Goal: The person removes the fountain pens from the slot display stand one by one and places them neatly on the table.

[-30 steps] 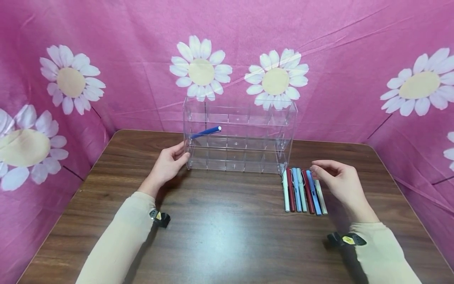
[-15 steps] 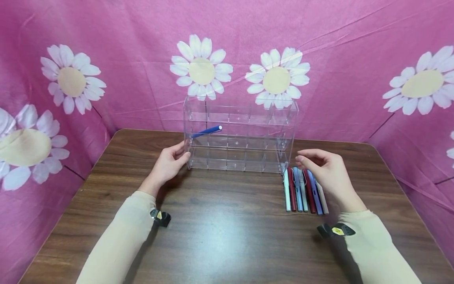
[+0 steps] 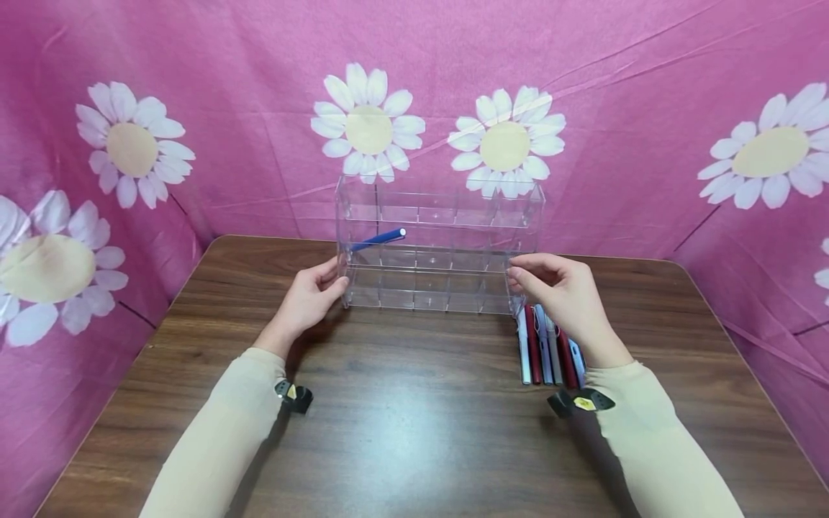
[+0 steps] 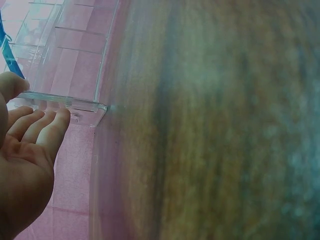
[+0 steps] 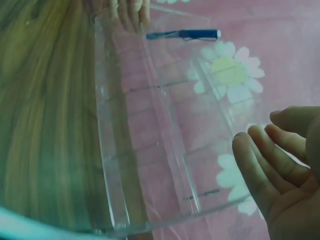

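Observation:
A clear plastic tiered rack [image 3: 430, 301] with small compartments stands upright toward the back of the table. One blue pen [image 3: 380, 239] with a white end leans in its middle tier at the left. My left hand [image 3: 309, 296] holds the rack's left side wall, thumb on one side and fingers on the other. At the rack's right side, my right hand [image 3: 570, 298] has its fingers extended with nothing held. In the right wrist view the right hand [image 5: 280, 165] is beside the rack; contact with it is unclear. Several pens [image 3: 535, 352] lie in a row below this hand, which partly covers them.
The brown wooden table [image 3: 388, 432] reaches to a pink cloth backdrop [image 3: 259, 86] printed with white daisies, behind and on both sides. The row of pens lies close to the rack's front right corner.
My right hand has moved left from beyond the row of pens to the rack's right side, covering more of the pens. The left hand, rack and blue pen have stayed in place.

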The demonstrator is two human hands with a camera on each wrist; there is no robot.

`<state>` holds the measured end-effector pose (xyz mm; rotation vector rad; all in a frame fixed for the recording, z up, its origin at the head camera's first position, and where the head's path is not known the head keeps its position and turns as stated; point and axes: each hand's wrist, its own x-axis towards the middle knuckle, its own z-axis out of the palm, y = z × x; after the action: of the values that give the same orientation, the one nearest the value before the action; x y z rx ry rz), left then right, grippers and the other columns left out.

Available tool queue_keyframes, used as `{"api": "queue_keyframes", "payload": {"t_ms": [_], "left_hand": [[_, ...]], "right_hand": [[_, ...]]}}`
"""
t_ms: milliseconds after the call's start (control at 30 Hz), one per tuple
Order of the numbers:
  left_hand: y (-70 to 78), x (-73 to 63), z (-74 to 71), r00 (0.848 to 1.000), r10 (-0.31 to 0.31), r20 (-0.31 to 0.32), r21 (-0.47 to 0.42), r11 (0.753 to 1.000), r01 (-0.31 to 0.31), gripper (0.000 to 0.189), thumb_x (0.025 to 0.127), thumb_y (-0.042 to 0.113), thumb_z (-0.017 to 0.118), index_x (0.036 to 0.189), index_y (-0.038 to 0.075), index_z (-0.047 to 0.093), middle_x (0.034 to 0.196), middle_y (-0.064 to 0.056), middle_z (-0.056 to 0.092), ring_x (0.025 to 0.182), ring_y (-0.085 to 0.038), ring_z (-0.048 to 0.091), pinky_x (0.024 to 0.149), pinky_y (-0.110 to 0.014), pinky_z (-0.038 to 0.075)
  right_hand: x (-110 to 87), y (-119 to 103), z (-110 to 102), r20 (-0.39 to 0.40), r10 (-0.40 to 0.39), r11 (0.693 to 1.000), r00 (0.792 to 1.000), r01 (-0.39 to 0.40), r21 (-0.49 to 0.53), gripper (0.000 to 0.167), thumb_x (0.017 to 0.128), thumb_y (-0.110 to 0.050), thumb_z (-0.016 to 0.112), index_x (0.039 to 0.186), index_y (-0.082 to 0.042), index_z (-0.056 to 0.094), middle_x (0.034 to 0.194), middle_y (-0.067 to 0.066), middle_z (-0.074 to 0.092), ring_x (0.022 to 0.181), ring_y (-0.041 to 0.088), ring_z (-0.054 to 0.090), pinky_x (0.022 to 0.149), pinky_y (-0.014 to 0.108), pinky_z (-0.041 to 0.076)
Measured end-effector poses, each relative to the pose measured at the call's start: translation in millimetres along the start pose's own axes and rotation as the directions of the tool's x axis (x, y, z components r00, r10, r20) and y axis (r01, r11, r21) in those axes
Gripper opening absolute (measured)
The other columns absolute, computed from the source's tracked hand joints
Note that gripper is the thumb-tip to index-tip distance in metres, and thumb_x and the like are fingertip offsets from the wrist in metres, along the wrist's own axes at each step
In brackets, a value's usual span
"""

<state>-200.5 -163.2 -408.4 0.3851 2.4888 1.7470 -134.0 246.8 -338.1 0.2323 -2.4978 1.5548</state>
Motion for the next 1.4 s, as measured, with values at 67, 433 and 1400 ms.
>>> {"api": "queue_keyframes", "payload": {"t_ms": [67,433,1400], "left_hand": [[0.0,0.1,0.1,1.000,0.001,-0.001,0.005,1.000,-0.001,0.053,0.107,0.002,0.059,0.158,-0.005,0.048,0.147,-0.031,0.060,0.134,-0.044,0.063,0.094,-0.001,0.051],[-2.3,2.6,0.1,1.000,0.003,-0.012,0.019,1.000,-0.003,0.052,0.107,0.003,0.060,0.157,-0.005,0.049,0.149,-0.030,0.060,0.135,-0.044,0.062,0.097,-0.003,0.052],[-1.9,1.7,0.2,1.000,0.000,-0.009,0.035,0.999,0.000,0.053,0.107,0.004,0.060,0.158,-0.004,0.049,0.144,-0.031,0.063,0.130,-0.043,0.067,0.092,-0.001,0.052]], "right_hand": [[2.7,-2,5,0.002,-0.010,1.000,1.000,0.010,0.015,0.025,0.102,-0.012,0.075,0.120,0.005,0.077,0.088,-0.021,0.079,0.080,0.000,0.078,0.070,0.021,0.068],[16.1,-10,26,-0.009,-0.064,0.998,0.998,0.064,0.026,0.021,0.101,-0.011,0.077,0.118,0.001,0.079,0.090,-0.005,0.083,0.082,0.006,0.080,0.069,0.014,0.062],[36.7,-23,68,0.035,-0.046,0.983,0.998,0.039,0.178,0.025,0.099,-0.009,0.078,0.121,0.003,0.078,0.105,0.026,0.081,0.084,0.009,0.080,0.073,0.018,0.065]]}}
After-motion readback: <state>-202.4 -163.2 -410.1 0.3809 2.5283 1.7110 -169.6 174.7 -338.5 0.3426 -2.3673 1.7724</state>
